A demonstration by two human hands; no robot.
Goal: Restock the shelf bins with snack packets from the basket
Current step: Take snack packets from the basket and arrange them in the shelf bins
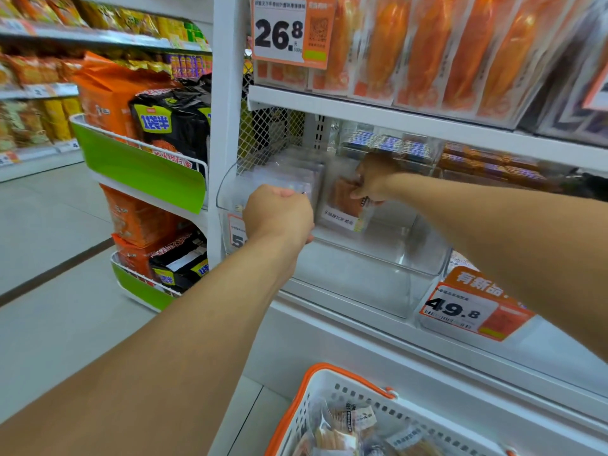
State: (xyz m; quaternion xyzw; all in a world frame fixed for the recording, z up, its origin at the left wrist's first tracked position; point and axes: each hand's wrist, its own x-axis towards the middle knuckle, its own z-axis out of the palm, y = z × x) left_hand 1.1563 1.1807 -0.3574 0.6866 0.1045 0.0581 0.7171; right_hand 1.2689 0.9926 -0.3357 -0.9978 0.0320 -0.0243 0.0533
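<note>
A clear plastic shelf bin (368, 278) sits on the middle shelf. My right hand (373, 182) reaches into it and pinches an orange snack packet (345, 205) by its top edge, the packet standing upright near the bin's back. My left hand (279, 213) has its fingers curled over the front rim of the left clear bin (227, 192), which holds several pale packets (289, 176). A white basket (332, 409) with orange handles sits at the bottom, with several snack packets (348, 429) inside.
Price tags hang on the shelf fronts: 49.8 (460, 311) at right and 26.8 (279, 31) above. Orange packets (460, 54) fill the top shelf. An end rack with green trays (141, 162) holds orange and black bags at left. Grey floor lies beyond.
</note>
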